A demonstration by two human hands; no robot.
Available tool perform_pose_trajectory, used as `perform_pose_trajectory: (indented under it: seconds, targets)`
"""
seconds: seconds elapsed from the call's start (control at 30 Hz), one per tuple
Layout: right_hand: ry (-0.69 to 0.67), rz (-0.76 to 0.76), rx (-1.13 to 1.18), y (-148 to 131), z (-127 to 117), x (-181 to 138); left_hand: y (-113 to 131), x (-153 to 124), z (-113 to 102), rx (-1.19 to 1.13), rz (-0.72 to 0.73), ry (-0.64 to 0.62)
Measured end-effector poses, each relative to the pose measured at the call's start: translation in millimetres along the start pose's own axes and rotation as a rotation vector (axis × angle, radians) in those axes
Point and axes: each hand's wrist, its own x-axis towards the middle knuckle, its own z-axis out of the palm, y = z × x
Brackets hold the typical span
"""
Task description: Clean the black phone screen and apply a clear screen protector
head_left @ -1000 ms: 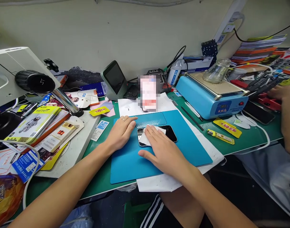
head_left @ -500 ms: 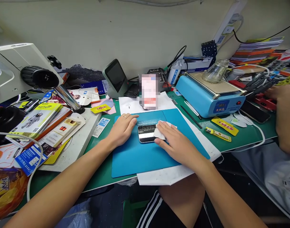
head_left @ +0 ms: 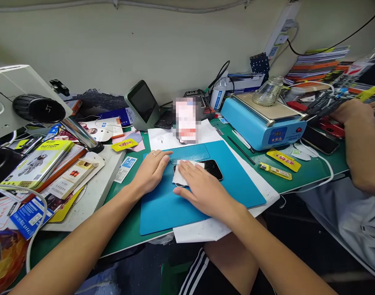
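Note:
A smartphone (head_left: 214, 169) lies face up on the blue mat (head_left: 162, 213), its black screen showing at the right end. Under the flat fingers of my right hand (head_left: 201, 184) is a folded white wipe (head_left: 178, 176), pressed on the left part of the phone; my thumb is held apart. My left hand (head_left: 152, 170) rests on the mat by the phone's left end, fingers extended and nothing in them. Whether it touches the phone I cannot tell. Just behind the phone lies a clear rectangular sheet (head_left: 193, 153), like a screen protector.
A blue heating-plate machine (head_left: 261, 127) with a glass jar (head_left: 269, 91) on top stands at the right. Near it are a black pen-like tool (head_left: 241, 150) and a yellow lighter (head_left: 275, 171). A microscope arm (head_left: 82, 135) and boxes crowd the left. A co-worker's arm (head_left: 361, 143) is at far right.
My right hand has slid the wipe leftward across the phone, from its right end to its left, uncovering the right part of the screen. The left hand stays by the phone. The view shifted slightly.

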Motion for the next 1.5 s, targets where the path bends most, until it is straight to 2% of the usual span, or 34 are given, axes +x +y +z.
perform_pose_trajectory:
  seconds: [0.13, 0.23, 0.53, 0.7, 0.8, 0.93, 1.0, 1.13, 1.27, 1.4, 1.5]
  targets:
    - [0.027, 0.126, -0.051, 29, -13, -20, 0, 0, -1, -0.021, -0.007, -0.028]
    - [0.03, 0.16, -0.103, 44, -18, -34, 1, 0, -3, -0.036, -0.014, -0.041]
    - [0.143, 0.127, -0.093, 53, -19, -71, 3, 0, -4, -0.016, -0.017, -0.033]
    - [0.03, 0.129, 0.044, 57, -52, -88, 3, 2, -3, -0.001, -0.04, -0.039]
    - [0.084, 0.253, 0.075, 65, -77, -88, 3, 3, -3, 0.018, -0.051, -0.026]
    - [0.301, 0.448, -0.037, 79, -94, -74, 3, 4, -4, 0.064, -0.083, -0.013]
    - [0.343, 0.46, -0.071, 83, -93, -63, 4, 5, -4, 0.089, -0.097, -0.011]
    - [0.214, 0.371, -0.054, 80, -83, -38, 6, 5, -4, 0.152, -0.123, -0.004]
    - [0.105, 0.361, -0.064, 79, -73, 2, 6, 5, -2, 0.188, -0.145, -0.026]
    - [-0.018, 0.278, -0.081, 96, -65, 39, 5, 5, -1, 0.211, -0.143, -0.089]
    - [-0.094, 0.195, -0.061, 110, -64, 53, 5, 6, -1, 0.202, -0.113, -0.136]
